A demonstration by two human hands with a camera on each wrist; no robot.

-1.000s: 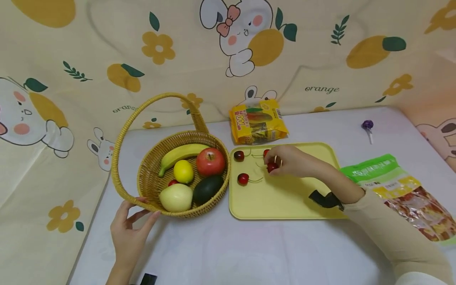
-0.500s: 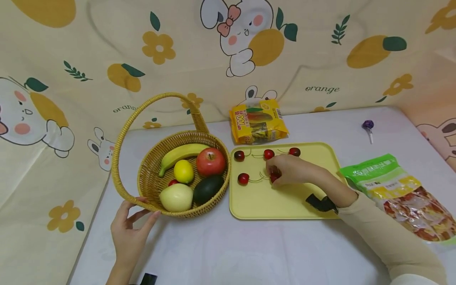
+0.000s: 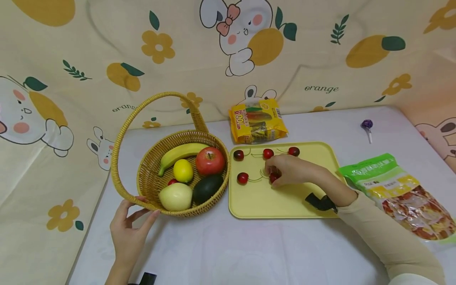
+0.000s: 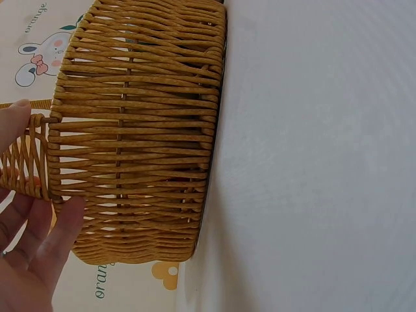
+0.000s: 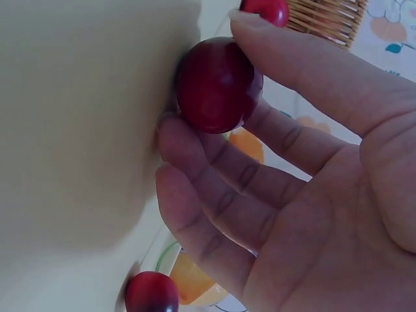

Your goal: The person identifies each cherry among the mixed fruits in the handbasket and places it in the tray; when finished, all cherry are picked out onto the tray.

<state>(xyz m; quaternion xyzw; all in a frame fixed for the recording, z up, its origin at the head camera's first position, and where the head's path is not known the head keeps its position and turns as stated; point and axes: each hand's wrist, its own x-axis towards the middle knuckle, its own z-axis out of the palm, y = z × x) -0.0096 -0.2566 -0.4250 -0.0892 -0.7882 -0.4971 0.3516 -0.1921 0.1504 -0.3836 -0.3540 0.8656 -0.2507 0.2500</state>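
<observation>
My left hand [image 3: 129, 231] holds the wicker basket [image 3: 147, 178] where its tall handle joins the near rim; in the left wrist view, thumb and fingers grip either side of the handle's base. Inside the basket lie a banana [image 3: 183, 153], a red apple [image 3: 210, 160], a lemon [image 3: 183, 171], a pale green fruit [image 3: 175, 197] and a dark green oval fruit [image 3: 207, 189]. My right hand [image 3: 297, 169] pinches a dark red cherry [image 5: 218, 84] low at the yellow tray [image 3: 253, 204]. Several other stemmed cherries, including one [image 3: 243, 178] left of this hand, rest on the tray.
Behind the tray lies a yellow snack packet [image 3: 258, 122]. To its right are a green-topped food bag [image 3: 399, 194] and a purple lollipop [image 3: 367, 124]. A printed cloth [image 3: 213, 87] stands behind the white table surface [image 3: 228, 249].
Over the first half second my right hand moved slightly toward the near side with the cherry, uncovering another cherry in the back row. Since then it has hardly moved. The left hand stayed at the basket.
</observation>
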